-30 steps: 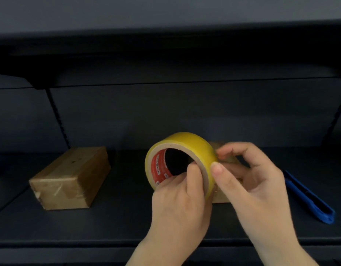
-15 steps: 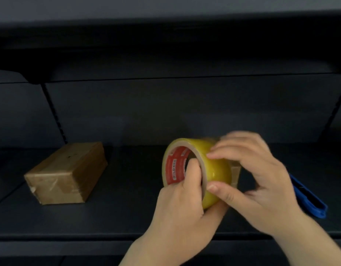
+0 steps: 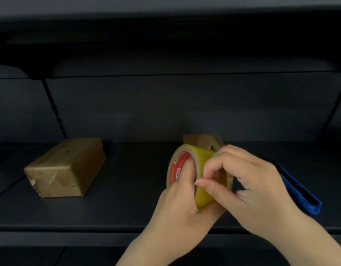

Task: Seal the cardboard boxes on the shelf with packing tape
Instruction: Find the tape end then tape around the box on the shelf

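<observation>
Mostly hidden behind the tape roll (image 3: pixel 201 170) — gripped by the left hand (image 3: pixel 182 208), picked at by the right hand (image 3: pixel 258 191) — a cardboard box (image 3: pixel 202 140) sits mid-shelf (image 3: pixel 127 208); another box (image 3: pixel 67 167) lies leftward.

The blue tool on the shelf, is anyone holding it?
No, the blue tool lies untouched on the shelf beyond the right hand.

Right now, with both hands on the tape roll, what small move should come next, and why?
Probably peel the free end up and draw out a short strip. The left hand grips the tape roll through its core while the right hand pinches at the roll's outer face, and no loose strip shows yet. The box behind the roll is the closest to tape.
</observation>
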The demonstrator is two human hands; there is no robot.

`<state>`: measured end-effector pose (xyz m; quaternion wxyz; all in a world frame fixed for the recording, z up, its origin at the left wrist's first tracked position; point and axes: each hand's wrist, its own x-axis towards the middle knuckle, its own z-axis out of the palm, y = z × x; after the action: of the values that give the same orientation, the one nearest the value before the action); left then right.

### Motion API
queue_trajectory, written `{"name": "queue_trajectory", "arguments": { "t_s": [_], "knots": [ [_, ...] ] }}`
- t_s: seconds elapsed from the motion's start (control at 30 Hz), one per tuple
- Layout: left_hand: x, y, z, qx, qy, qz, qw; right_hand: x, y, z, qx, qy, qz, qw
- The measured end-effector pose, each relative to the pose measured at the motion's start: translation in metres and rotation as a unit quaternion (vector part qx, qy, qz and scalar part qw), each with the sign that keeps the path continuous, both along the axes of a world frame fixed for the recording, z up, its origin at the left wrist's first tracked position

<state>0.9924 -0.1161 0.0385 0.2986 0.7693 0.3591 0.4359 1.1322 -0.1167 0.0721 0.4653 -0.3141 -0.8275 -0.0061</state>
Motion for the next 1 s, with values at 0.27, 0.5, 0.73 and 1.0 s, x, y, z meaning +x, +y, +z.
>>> {"name": "queue_trajectory", "arguments": {
  "t_s": [0.27, 0.5, 0.73, 1.0],
  "knots": [
    [-0.003, -0.004, 0.003, -0.065, -0.03, -0.055, 0.996, 0.004, 0.002, -0.007, 0.044, 0.032, 0.004, 0.999],
    [-0.012, 0.0, 0.003, -0.149, -0.047, -0.153, 0.976, 0.009, 0.0, -0.009, -0.028, 0.072, 0.032, 0.997],
    [-0.01, 0.003, -0.009, -0.177, -0.099, -0.164, 0.965, 0.018, 0.004, -0.009, -0.164, 0.013, 0.018, 0.986],
    [-0.006, 0.002, -0.014, -0.146, -0.188, -0.152, 0.959, 0.032, 0.002, -0.023, -0.322, 0.355, 0.166, 0.862]
  ]
}}
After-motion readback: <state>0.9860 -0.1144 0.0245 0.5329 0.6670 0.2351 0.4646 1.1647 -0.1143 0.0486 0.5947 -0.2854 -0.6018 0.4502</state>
